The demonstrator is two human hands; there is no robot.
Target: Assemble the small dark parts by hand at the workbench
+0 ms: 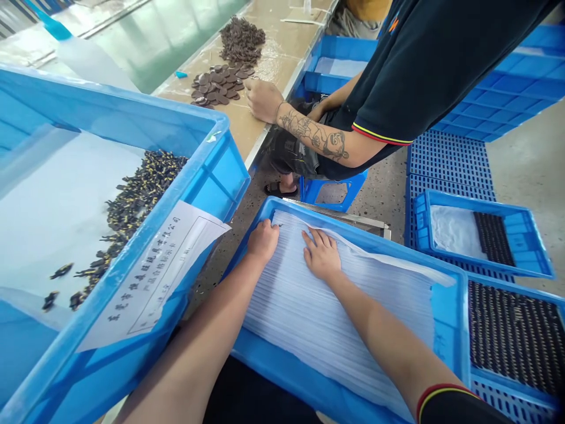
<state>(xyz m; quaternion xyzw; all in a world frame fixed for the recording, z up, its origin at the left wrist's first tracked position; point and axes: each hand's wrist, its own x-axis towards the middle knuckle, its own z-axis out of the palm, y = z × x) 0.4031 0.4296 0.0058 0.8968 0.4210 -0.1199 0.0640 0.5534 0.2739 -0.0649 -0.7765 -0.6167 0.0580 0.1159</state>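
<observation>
A white foam sheet with fine ridges lies in a blue crate in front of me. My left hand is closed at the sheet's far left corner, and a tiny dark thing shows at its fingertips, too small to name. Flat on the sheet, fingers spread, rests my right hand, near the far edge where the sheet folds up along the crate wall. To the left, a larger blue bin with a paper label holds a heap of small black-and-yellow pieces on white lining.
A seated co-worker reaches a hand to a workbench bearing brown discs and a pile of small brown pieces. At right, blue crates hold rows of dark parts. A spray bottle stands behind the bin.
</observation>
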